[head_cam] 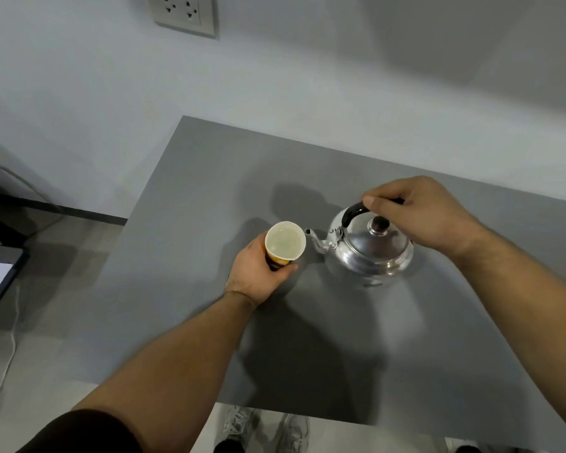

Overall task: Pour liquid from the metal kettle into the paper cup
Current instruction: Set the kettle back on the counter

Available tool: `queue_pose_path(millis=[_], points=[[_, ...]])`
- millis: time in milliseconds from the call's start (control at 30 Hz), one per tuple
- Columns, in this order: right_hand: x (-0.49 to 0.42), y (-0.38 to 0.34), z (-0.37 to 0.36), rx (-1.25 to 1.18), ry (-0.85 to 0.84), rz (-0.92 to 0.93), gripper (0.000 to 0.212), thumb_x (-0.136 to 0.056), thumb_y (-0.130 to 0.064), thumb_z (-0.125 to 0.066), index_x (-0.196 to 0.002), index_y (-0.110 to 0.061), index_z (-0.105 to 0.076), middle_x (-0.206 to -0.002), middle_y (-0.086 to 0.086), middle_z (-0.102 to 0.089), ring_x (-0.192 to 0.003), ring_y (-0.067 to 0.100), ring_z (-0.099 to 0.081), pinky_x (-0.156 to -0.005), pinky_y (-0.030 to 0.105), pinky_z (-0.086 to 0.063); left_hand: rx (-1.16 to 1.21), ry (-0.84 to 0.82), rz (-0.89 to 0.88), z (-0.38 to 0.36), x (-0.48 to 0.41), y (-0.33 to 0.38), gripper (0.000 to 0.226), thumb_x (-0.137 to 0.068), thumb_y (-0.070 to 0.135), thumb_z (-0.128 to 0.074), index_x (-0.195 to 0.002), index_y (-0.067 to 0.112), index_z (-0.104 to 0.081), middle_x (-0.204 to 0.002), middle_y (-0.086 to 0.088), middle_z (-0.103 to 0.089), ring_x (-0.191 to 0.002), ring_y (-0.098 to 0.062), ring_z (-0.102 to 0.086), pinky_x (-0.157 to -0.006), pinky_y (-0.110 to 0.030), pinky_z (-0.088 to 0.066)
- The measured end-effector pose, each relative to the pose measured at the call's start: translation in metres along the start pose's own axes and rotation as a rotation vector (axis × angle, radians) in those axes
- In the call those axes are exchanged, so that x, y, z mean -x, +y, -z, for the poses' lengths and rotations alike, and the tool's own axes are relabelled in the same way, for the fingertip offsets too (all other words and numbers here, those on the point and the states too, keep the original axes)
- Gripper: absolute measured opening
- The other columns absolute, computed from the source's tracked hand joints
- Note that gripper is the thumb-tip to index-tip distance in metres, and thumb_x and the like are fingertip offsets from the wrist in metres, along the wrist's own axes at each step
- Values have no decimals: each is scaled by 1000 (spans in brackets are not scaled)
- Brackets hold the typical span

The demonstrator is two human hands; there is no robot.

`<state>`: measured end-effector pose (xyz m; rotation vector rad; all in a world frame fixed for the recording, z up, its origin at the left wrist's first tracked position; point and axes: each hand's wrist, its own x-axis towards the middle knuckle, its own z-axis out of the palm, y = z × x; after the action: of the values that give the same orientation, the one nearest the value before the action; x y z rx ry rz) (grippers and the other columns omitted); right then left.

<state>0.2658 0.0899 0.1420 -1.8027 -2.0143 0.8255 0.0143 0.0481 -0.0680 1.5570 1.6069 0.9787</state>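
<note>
Nearest, the left hand point(257, 273) wraps its grip round the white-rimmed orange paper cup point(285, 245), already holding pale liquid, on the grey bench point(340, 354); at its three o'clock the shiny metal kettle point(370, 248) points its spout straight at the rim, nearly touching; the right hand point(419, 214) clamps the black handle; no writing is readable.

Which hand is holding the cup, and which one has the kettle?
The left hand wraps around the paper cup, which has liquid in it. The right hand grips the black handle on top of the metal kettle, standing on the grey table.
</note>
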Motion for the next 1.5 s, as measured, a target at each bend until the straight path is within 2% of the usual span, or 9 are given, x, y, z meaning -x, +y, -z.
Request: queue_pose_path(millis=[200,367,500,633,767,1067,1233,1333,1500], points=[[-31,31,2,-231,156,-70,17,-93,-37,-70,-99,-32,-85,-96,-22,-81,-95,-2,-74,-95,31,-56,-16,4,39,0,0,1,59,-63,48,-86,-117,35,-64,-94,31,-61,-102,-1,-60,-74,5,-35],[-70,45,5,-232,219,-66,23,-91,-41,-65,-95,-30,-85,-90,-11,-83,-94,11,-76,-95,39,-59,-26,13,88,-2,-2,0,63,-62,44,-91,-118,31,-65,-97,24,-64,-90,5,-58,-78,-6,-41],[-107,54,12,-219,245,-73,27,-92,-43,-64,-101,-28,-85,-100,-16,-81,-100,4,-73,-99,32,-56,5,4,68,-3,-2,-4,60,-64,38,-91,-118,32,-65,-94,25,-67,-91,0,-63,-77,-4,-43],[-143,60,19,-157,253,-75,27,-93,-43,-63,-98,-27,-84,-80,-29,-75,-90,5,-70,-87,27,-52,11,5,93,-3,-2,-7,56,-63,43,-90,-113,37,-65,-95,27,-70,-91,2,-66,-75,-6,-44],[-168,64,23,-134,255,-67,30,-94,-41,-63,-96,-19,-83,-99,3,-82,-101,24,-72,-94,37,-56,4,1,90,-3,-1,-7,53,-62,45,-90,-108,43,-64,-93,35,-68,-92,17,-60,-72,0,-40],[-201,66,27,-106,257,-58,30,-99,-37,-60,-103,-20,-83,-101,1,-81,-96,18,-70,-90,32,-53,5,6,66,0,0,-1,57,-62,46,-89,-107,61,-57,-105,49,-59,-96,24,-55,-77,2,-38],[-210,70,28,-113,279,-58,29,-99,-37,-60,-96,-19,-83,-67,-19,-70,-61,-8,-61,-67,20,-46,-10,9,64,0,1,1,62,-62,49,-88,-109,67,-53,-105,53,-56,-97,26,-53,-78,3,-37],[-212,69,27,-111,286,-58,28,-100,-36,-59,-100,-20,-83,-87,-9,-77,-64,-10,-64,-66,9,-45,-8,4,64,-1,1,1,65,-62,46,-89,-111,68,-52,-107,53,-55,-98,27,-53,-79,4,-37],[-212,66,25,-113,293,-59,29,-100,-38,-59,-106,-22,-83,-109,-9,-79,-90,6,-66,-85,24,-46,-7,1,64,0,2,3,63,-63,48,-88,-112,67,-54,-109,49,-59,-100,24,-55,-78,3,-38]])
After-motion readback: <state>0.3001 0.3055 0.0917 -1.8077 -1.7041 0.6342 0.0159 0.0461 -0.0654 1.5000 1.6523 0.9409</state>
